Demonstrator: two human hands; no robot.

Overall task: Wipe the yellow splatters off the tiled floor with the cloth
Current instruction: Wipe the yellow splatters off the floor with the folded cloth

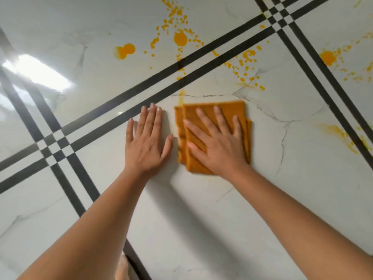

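A folded orange-brown cloth (232, 110) lies flat on the white marble-look tiled floor (201, 199). My right hand (218, 144) presses down on it with straight, spread fingers. Just left of the cloth, my left hand (147, 142) rests flat on the bare tile, fingers straight, touching nothing else. Yellow splatters (180, 38) spread across the tiles beyond the cloth, with a round blob (126, 50) to the far left. Another cluster of yellow drops (247, 65) sits right above the cloth, and a pale yellow streak (181, 98) runs down to the cloth's top left corner.
Double black grout bands (181, 75) cross the floor diagonally and meet at crossings (53, 146). More yellow splatter (328, 57) lies at the far right, and a smeared yellow patch (343, 136) at the right edge. A bright light reflection (38, 71) glares at left.
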